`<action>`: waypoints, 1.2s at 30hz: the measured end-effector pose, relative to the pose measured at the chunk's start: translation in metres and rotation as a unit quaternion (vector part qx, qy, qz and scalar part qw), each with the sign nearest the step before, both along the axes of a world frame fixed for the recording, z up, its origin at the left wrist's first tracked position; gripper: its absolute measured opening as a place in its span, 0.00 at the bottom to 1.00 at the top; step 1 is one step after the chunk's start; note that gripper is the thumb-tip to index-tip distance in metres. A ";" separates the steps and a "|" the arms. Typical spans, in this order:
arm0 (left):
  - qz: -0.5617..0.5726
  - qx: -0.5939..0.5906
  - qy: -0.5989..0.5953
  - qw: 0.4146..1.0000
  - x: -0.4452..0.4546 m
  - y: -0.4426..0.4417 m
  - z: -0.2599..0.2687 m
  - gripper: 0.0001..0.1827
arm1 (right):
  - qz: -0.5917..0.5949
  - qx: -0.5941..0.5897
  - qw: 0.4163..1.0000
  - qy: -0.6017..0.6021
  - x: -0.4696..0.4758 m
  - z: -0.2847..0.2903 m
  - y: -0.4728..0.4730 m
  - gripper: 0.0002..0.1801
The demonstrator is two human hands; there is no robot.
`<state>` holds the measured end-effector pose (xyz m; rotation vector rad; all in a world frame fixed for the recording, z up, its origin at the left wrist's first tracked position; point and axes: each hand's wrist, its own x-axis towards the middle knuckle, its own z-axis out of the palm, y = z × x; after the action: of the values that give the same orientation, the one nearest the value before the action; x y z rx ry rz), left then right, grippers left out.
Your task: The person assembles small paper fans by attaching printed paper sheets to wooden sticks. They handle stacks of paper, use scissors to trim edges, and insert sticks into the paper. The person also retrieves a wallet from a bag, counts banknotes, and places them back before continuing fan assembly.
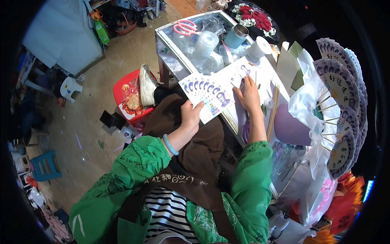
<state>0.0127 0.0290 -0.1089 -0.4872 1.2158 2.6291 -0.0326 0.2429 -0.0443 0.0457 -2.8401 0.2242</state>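
A fan of several purple banknotes (210, 97) is pinched by its lower edge between the thumb and fingers of my left hand (191, 114). Over the white work surface, my right hand (249, 94) has its fingertips on more banknotes (241, 72) lying there; whether it grips one I cannot tell. Thin wooden sticks (273, 113) lie just right of my right forearm. A white spool (259, 48) stands beyond the notes. On the right, round fans of banknotes (341, 88) on sticks rise from a bouquet wrapped in white paper (304, 113).
Pink-handled scissors (186, 28), clear tape rolls (206, 44) and a blue metal cup (236, 36) stand on the glass-topped counter (172, 45). Red roses (256, 18) are behind. A red stool (122, 88) is at the left, with a white shoe (147, 87) on it.
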 end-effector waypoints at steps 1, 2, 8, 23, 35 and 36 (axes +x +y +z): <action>0.001 0.006 -0.005 1.000 -0.001 -0.001 0.000 0.13 | -0.007 0.026 0.999 -0.036 -0.006 -0.002 0.003 0.29; 0.006 0.001 0.003 1.000 -0.002 -0.002 0.000 0.13 | 0.024 0.031 0.998 -0.041 -0.011 -0.003 0.006 0.25; 0.009 -0.001 0.011 1.000 -0.002 0.000 -0.001 0.12 | 0.103 0.188 0.972 -0.092 -0.020 0.001 0.003 0.07; 0.025 0.011 0.013 1.000 0.000 0.000 -0.004 0.12 | -0.103 0.109 0.978 0.146 0.023 0.009 0.005 0.02; 0.020 0.012 -0.003 1.000 0.004 0.011 0.004 0.12 | 0.042 0.099 0.994 0.013 0.087 -0.030 -0.103 0.09; 0.021 0.012 -0.003 1.000 0.005 0.011 0.006 0.12 | 0.040 0.105 0.994 0.013 0.085 -0.030 -0.104 0.09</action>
<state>0.0179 0.0398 -0.1033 -0.5213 1.1823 2.6717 0.0522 0.1385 -0.0743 0.2058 -2.8260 -0.0590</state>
